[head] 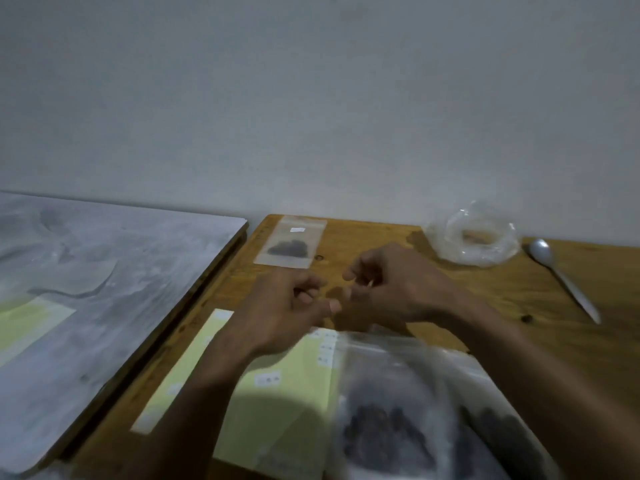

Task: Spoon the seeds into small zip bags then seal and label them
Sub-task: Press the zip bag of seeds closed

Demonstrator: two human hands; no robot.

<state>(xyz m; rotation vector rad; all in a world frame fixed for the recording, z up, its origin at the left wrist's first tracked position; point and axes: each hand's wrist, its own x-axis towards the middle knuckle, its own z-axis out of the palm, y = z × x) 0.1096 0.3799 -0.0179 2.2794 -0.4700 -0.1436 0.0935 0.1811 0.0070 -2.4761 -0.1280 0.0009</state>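
Hands first: the left hand (pixel 294 306) and the right hand (pixel 391 282) hover close together over the middle of the brown wooden table (pixel 381 233), fingers curled inward toward each other, nearly touching at the tips. The right one seems to pinch something tiny and pale between thumb and finger, probably a small white sticker, though the blur keeps me from being sure; whether the left holds anything I cannot tell. My guess is that labelling is the step in hand, and to do it well the sticker should be peeled cleanly by one corner, kept off the fingertips, and pressed flat on a sealed bag below the zip line, smoothed from the middle outward. Just below the hands, at lower centre, lies the pale yellow-green sheet of small white labels (pixel 287 393), with a narrower strip of the same backing (pixel 187 368) beside it to the left. At lower right a large clear plastic bag of dark seeds (pixel 398 427) overlaps that sheet's edge. Above the hands, near the table's far edge, a small clear zip bag holding dark seeds (pixel 289 242) lies flat and already carries one white label near its top. At upper right sits a crumpled clear plastic bag (pixel 474 237), and beside it a silver metal spoon (pixel 561 275), untouched. A grey marbled board (pixel 104 271) fills the left. Marks on the labels are too blurred to read; no brand shows.
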